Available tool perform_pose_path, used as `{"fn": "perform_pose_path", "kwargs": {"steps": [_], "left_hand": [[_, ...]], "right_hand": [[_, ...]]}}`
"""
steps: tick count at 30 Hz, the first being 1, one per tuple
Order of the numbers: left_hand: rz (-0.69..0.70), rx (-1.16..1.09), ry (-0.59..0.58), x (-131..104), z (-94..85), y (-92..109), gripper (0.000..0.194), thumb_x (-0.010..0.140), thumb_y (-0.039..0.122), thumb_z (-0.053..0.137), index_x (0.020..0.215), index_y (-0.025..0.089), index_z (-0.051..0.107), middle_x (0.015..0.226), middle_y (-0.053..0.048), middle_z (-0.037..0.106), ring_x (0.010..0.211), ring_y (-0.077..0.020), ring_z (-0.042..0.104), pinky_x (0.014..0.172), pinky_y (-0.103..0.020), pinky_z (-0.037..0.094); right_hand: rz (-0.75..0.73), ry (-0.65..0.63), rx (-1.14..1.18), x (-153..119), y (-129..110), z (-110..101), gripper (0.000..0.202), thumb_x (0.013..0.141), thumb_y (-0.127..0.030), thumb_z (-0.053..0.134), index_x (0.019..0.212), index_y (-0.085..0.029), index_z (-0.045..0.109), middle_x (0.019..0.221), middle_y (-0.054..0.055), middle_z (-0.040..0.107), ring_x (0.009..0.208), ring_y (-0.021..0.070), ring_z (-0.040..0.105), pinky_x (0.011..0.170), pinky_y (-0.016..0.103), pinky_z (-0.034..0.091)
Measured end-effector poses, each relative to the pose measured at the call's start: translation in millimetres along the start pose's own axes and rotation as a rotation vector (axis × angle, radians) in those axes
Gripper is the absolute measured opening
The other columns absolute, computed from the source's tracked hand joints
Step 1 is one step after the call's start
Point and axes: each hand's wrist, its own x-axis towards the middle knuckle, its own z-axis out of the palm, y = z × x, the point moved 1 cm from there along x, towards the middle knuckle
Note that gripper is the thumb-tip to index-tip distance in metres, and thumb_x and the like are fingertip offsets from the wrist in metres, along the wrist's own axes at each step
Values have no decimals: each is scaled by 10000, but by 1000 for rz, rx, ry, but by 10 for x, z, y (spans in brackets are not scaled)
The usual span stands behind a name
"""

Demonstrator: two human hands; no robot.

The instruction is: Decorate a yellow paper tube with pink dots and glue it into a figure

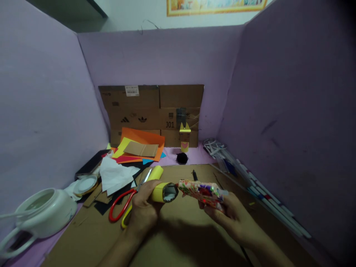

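My left hand (143, 209) grips a short yellow paper tube (164, 193), its open end turned to the right. In my right hand (230, 215) is a floral-patterned glue gun (201, 192) whose nozzle points into the tube's opening. A second yellow roll (155, 172) lies just behind the tube. Red and yellow handled scissors (124, 205) rest on the cardboard sheet (83, 237) beside my left hand.
Coloured paper sheets (139, 146) and white scraps (115, 176) pile up at the back left. A small paper figure (184, 138) stands against a cardboard backing (155, 107). A white kettle (41, 213) sits at left, glue sticks and pens (250, 185) at right. Purple walls enclose the desk.
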Motion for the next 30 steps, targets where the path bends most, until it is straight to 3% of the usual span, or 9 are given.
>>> {"fn": "perform_pose_path", "kwargs": {"steps": [21,30], "left_hand": [[-12,5,-34,-15,19,-6,310,708,121,665,992,243,640,960,-7,681,897,-199,636,817,-314,492],[59,21,24,-24,61,11,327,692,70,627,969,243,643,950,-12,689,890,-202,636,811,-348,496]], "right_hand": [[6,-3,-26,5,-38,3,304,801,-400,541,599,-179,596,557,0,514,500,133,448,441,223,347],[-6,18,-6,-22,-26,29,327,808,-440,554,627,-178,627,579,7,553,527,143,491,466,226,388]]}}
